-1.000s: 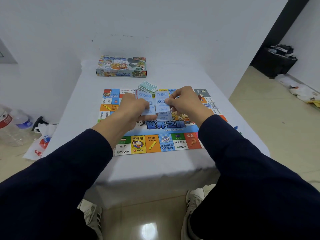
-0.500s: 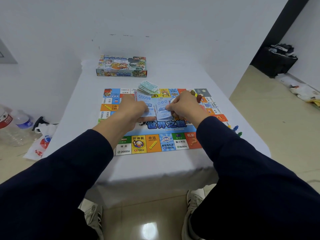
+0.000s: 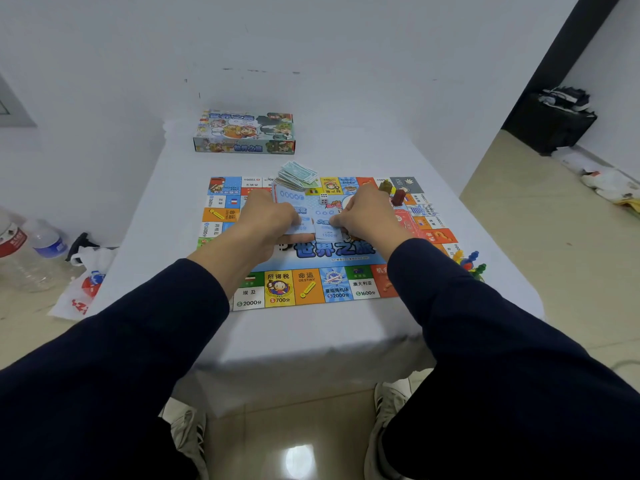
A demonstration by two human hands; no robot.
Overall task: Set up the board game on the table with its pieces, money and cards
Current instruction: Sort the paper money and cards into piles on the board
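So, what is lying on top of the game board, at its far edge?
A loose pile of green money lies on the game board, overhanging its far edge. The squares under it are covered.

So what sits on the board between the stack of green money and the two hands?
In the head view, a white die lies between the money and the hands, left, right.

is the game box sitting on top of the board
No, the game box stands on the bare white table beyond the far edge of the board, apart from it.
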